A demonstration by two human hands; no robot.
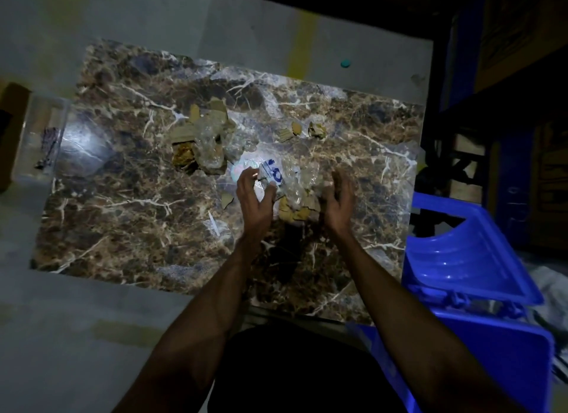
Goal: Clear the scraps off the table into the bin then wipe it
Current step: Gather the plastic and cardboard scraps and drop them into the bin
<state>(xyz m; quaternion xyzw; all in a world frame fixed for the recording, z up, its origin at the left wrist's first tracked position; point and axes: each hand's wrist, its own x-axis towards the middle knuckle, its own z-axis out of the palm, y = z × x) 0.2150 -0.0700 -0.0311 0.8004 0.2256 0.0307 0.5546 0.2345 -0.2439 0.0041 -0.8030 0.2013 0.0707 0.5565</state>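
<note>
Two hands work over the marble-patterned tabletop (129,203). The left hand (253,197) and right hand (338,200), fingers spread and loosely bent, flank one near pile of scraps (292,194): clear plastic with blue print and torn cardboard. Whether either hand touches it is unclear. A second, larger pile of scraps (201,142) lies beyond the near pile, to its left. Three small cardboard bits (299,130) sit beyond it. One blue bin (479,289), lid open, stands right of the tabletop.

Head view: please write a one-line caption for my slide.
Both hands, left and right, close around scraps on the marble table, blue bin alongside.
</note>
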